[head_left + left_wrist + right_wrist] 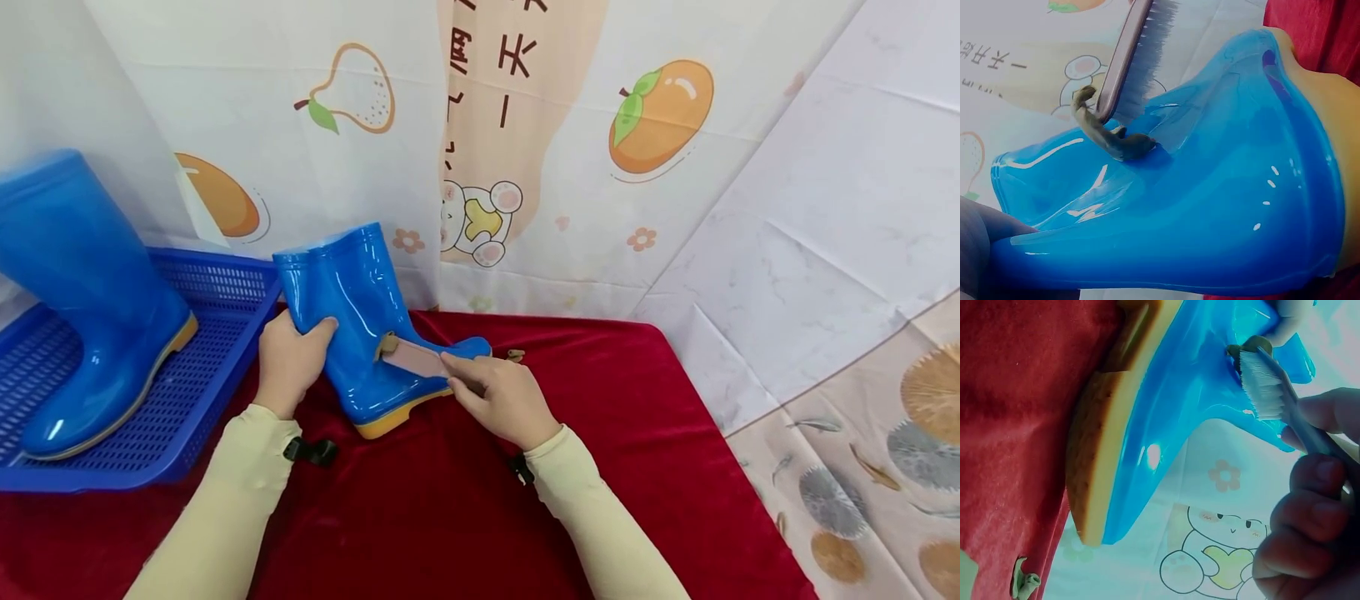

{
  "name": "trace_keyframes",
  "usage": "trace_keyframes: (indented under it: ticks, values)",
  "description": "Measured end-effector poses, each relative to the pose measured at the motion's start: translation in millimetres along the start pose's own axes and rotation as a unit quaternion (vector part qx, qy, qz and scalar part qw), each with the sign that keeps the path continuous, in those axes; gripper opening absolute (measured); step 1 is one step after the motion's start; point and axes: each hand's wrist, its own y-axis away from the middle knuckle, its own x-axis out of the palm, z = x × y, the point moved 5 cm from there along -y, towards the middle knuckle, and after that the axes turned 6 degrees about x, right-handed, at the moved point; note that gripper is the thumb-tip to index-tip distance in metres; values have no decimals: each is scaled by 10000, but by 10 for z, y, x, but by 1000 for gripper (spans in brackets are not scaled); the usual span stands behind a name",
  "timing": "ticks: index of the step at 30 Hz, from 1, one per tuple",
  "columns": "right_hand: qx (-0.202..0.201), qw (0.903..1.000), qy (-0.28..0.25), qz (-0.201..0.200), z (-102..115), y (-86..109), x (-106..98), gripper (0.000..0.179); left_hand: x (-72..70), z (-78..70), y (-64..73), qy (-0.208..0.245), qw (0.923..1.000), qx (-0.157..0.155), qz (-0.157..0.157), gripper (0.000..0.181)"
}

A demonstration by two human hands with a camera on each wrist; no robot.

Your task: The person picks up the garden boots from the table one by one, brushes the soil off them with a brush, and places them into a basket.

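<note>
Your left hand (291, 360): fingers mostly hidden behind the boot (352, 337) shaft, only the thumb side reads clearly in the head view; the left wrist view catches just a dark edge of it at lower left. Brush (416, 360): handle end is covered by your right hand (506, 398), and the head view shows only the flat back. Bristles (1155, 56) show in both wrist views; can't tell whether they actually press the rubber. Brown clump (387, 343) sits at the brush's tip, lower end against the boot in the left wrist view; material unclear. Heel is cut off at the top of the right wrist view. Can't tell if the sole touches the tabletop (600, 433). Positions: boot is tilted, shaft leaning left, toe pointing right. Your left hand grips the shaft on its left side, thumb on the near face. Your right hand is clamped on the brush, in front of the foot part near the toe; brush runs left from your fingers to the instep. Second clump (514, 356) lies on the red cloth just past the toe, small and hard to read. Other boot (97, 275) is in the blue basket (225, 333) to your left, its shaft cut by the frame edge.
</note>
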Motion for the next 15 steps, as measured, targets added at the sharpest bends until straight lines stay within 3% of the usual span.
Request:
trace_keyframes:
  ticks: [5,15]
  values:
    - [258,9994,-42,-230,-39,-14,-35,32,6,-45,-3,-170,9997,150,44,52]
    - [960,9937,123,-562,-135,-1,-58,30,-11,42,-19,70,9999,-44,89,57]
